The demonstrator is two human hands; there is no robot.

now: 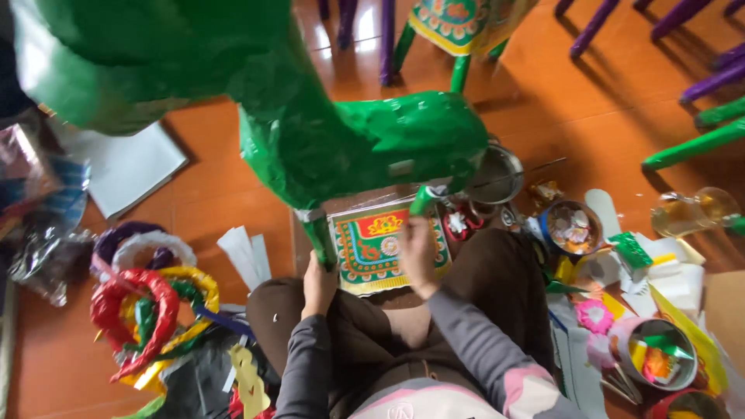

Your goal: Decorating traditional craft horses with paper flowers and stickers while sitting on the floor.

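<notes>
A big animal figure [341, 140] wrapped in shiny green paper stands over my lap and fills the upper left of the head view. My left hand [319, 284] is shut on its thin green front leg [318, 237]. My right hand [417, 252] rests flat on a colourful patterned paper sheet [365, 252] lying under the figure, just below another green leg [423, 200]. My knees in dark trousers frame the sheet.
Looped red, yellow and purple foil rings [147, 299] lie at left on the orange floor. A metal bowl [497, 174], round tins of paper bits [573, 227] and paper scraps crowd the right. Purple and green legs of other figures [702, 93] stand behind.
</notes>
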